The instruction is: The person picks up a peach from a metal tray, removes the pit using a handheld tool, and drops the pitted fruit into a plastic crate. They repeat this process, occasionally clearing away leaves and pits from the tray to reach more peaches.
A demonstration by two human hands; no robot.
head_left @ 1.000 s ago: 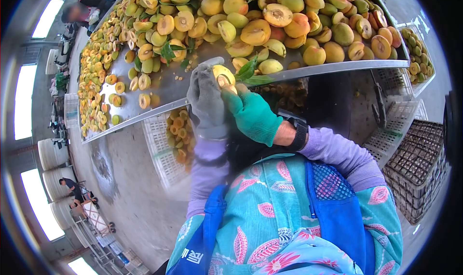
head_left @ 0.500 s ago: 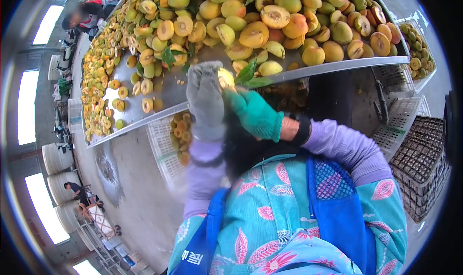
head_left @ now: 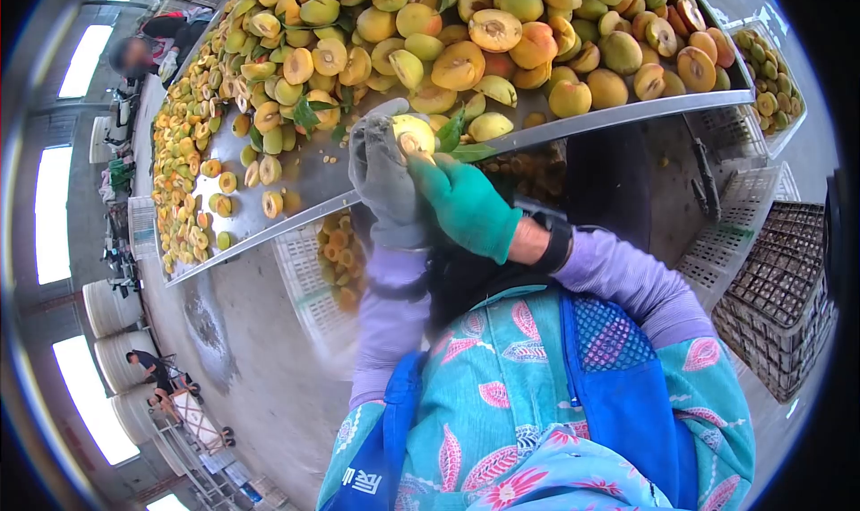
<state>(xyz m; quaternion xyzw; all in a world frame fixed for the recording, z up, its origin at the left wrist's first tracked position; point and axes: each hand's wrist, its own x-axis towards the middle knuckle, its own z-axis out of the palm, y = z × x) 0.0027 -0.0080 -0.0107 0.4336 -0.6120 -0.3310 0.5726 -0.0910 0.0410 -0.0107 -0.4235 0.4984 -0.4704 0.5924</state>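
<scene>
My left hand, in a grey glove, is closed around a pale yellow-green apricot just above the near edge of the metal table. The fruit's cut face is turned toward my right hand, which wears a green glove. Its fingers are curled with the tips against the fruit; whatever they grip is hidden. A green leaf lies beside the held fruit at the rim. Beyond both hands, whole and halved apricots are heaped on the table, some halves showing their pits.
The table's metal rim runs across in front of me. Below it stands a white crate with fruit. At right are another fruit crate, a white basket and dark crates. Other people are at the left.
Both hands stay together at the fruit, with more of its pale cut side showing now. My right hand has turned slightly. The view has shifted a little.
</scene>
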